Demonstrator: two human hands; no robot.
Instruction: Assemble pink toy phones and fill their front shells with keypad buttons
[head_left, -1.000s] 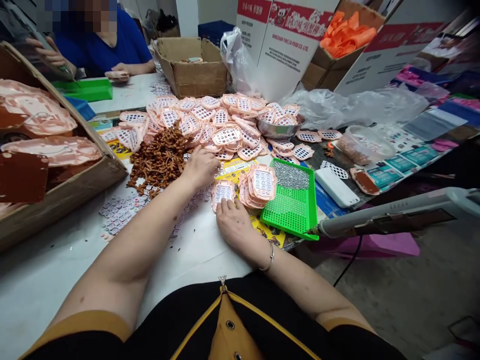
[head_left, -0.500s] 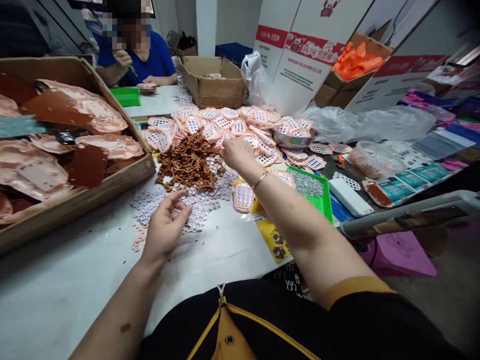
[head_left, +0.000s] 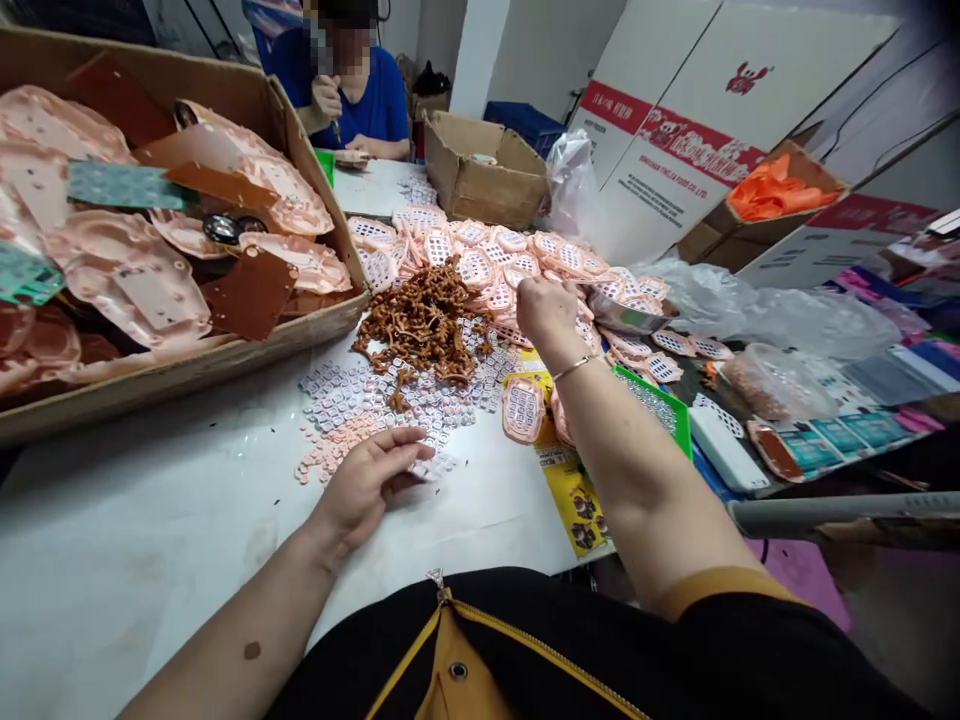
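My left hand (head_left: 367, 485) hovers low over the table's front part, thumb and forefinger stretched out and apart. Beside its fingertips lie many small white printed key pieces (head_left: 442, 430) and a patch of little pink pieces (head_left: 330, 450). My right hand (head_left: 547, 312) is bent closed at the near edge of a heap of pink plastic panels with rows of holes (head_left: 476, 268); its fingertips are hidden behind the knuckles. A single pink panel filled with keys (head_left: 523, 410) lies nearer to me. Left of the heap is a pile of brown, knobbly small parts (head_left: 424, 320).
A carton (head_left: 315, 240) of pink shells and brown boards stands at left. A metal bowl (head_left: 630, 315) of panels, a green tray (head_left: 679, 425) and a white device (head_left: 724, 445) are at right. A co-worker in blue (head_left: 390, 100) sits across, beside another carton (head_left: 487, 185).
The view has swung left, so things appear further right. My left hand has turned, its fingers now pointing right. My right hand remains at the panel heap.
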